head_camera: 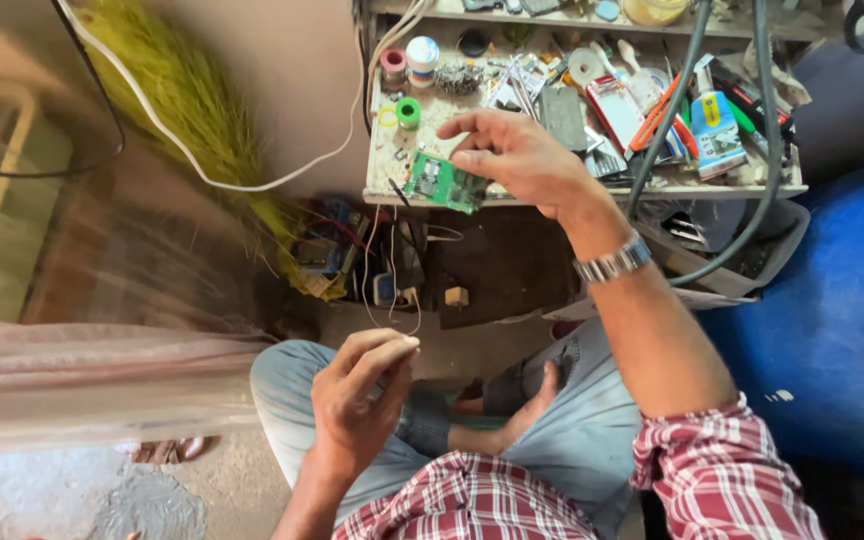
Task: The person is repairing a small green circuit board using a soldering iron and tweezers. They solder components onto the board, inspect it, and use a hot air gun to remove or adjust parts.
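1. Here we look down from the head camera on a person seated cross-legged on the floor, in jeans and a red-and-white checked shirt.
2. Right hand [517, 160], upper centre of the frame: raised, thumb and fingers pinched on the right edge of a small green circuit board [443, 183]. The board hangs in the air just in front of the worktop's front edge, tilted. A metal wristwatch [612, 262] sits on that wrist.
3. Left hand [360, 395], lower centre: closed loosely, thumb and forefinger pressed together on a thin wire [392, 270]. We see the wire running upward from the fingertips toward the board; where it joins we cannot tell.
4. Worktop [592, 190], upper centre to upper right: a low, crowded shelf-like surface. On it we note rolls of tape, among them a small green tape roll [409, 112] and a pink and white one [393, 63], a blue-and-yellow tube [717, 125], and loose metal parts too small to sort.
5. Two thick grey cables [672, 110] hang down across the right part of the worktop.
6. Upper left: a bundle of green grass-like bristles [187, 95] leans on the wall, a white cord [252, 180] looping across it.
7. Right of frame: a blue surface [832, 320].
8. Left of frame: blurred, not readable.
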